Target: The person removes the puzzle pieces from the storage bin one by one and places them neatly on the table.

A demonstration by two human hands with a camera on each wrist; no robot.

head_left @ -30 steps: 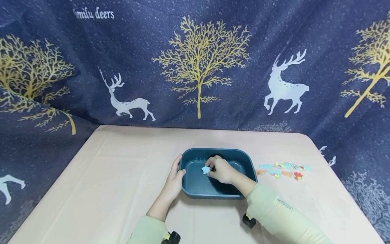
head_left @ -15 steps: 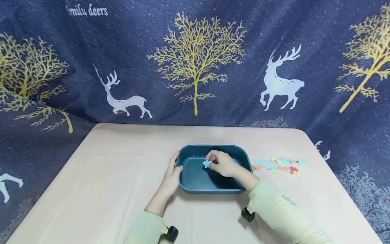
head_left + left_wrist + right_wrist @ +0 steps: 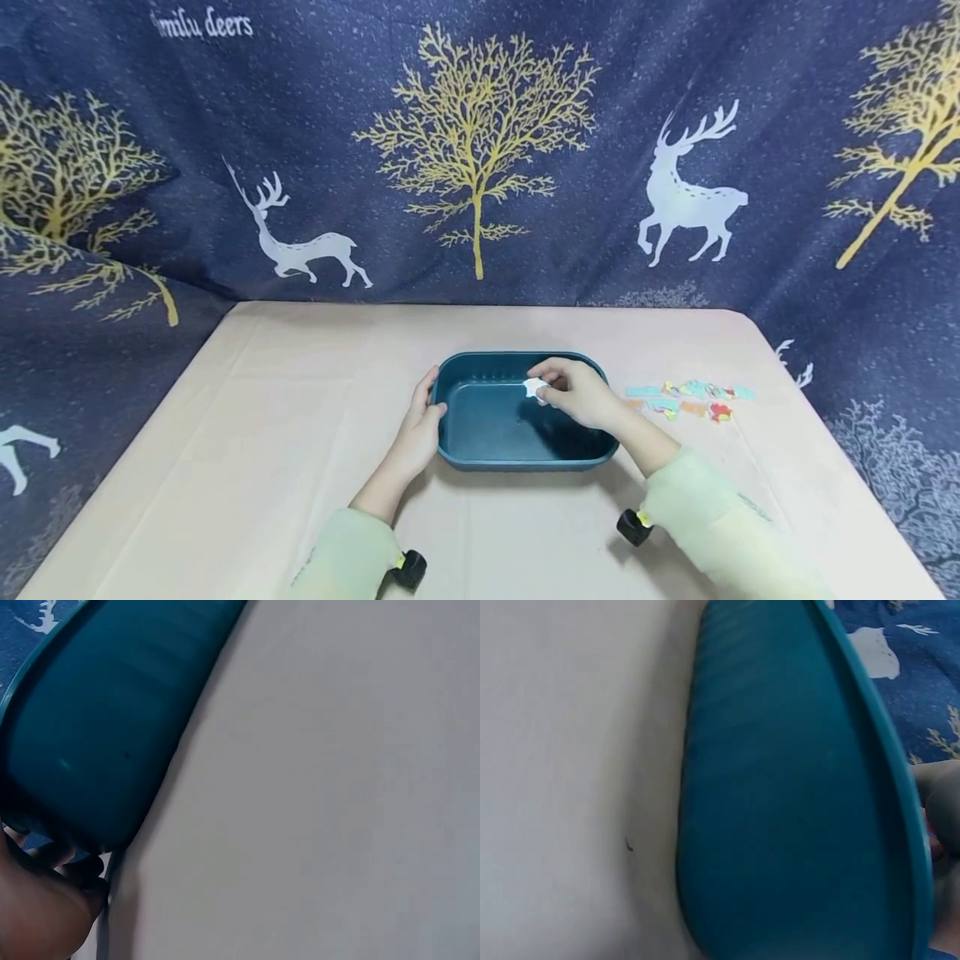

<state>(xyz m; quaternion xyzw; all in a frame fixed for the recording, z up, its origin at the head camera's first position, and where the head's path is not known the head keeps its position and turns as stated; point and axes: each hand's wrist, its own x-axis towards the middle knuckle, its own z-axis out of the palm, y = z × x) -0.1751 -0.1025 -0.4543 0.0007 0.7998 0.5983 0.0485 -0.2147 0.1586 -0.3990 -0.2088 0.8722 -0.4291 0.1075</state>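
A dark teal plastic basin stands on the table. My left hand holds it by its left end, thumb near the rim and fingers along the outside; the left wrist view shows these curled fingers beside the basin's corner. Over the right half of the basin, my right hand pinches a small white-looking jigsaw puzzle piece between thumb and fingers. In the right wrist view, the basin's wall covers much of the right hand, and the piece is hidden.
Two rows of colourful puzzle pieces lie on the table, to the right of the basin. A dark blue cloth with deer and trees hangs behind the table. A black wrist camera sits under each sleeve.
My right hand has moved rightward and lifted a little inside the basin with the puzzle piece, whose visible face went from light blue to white. The left hand keeps its hold.
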